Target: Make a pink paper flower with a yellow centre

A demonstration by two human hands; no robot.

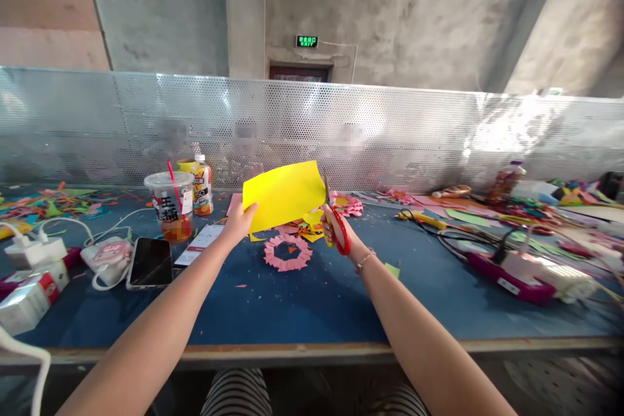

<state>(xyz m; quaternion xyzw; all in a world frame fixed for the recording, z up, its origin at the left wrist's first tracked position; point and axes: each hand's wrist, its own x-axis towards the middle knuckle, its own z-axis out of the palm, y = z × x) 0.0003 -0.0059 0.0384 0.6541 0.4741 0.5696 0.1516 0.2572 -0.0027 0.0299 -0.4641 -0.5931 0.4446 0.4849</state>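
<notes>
My left hand (240, 221) pinches the lower left edge of a yellow sheet of paper (283, 195), held up above the table. In my right hand (336, 226) is a pair of scissors (346, 242) with red handles, its blades pointing up at the sheet's right edge. Whether the blades bite into the paper I cannot tell. Below the sheet, a pink fringed paper ring (288, 263) lies flat on the blue table (302, 312). Yellow paper scraps (312, 231) lie behind it, partly hidden by the sheet.
To the left stand a plastic cup (168, 205) with a red straw and a drink bottle (201, 185), near a phone (151, 262). Purple power strips (511, 278) and cables lie at both sides. Colourful paper scraps (58, 205) spread along a perforated metal screen (414, 143).
</notes>
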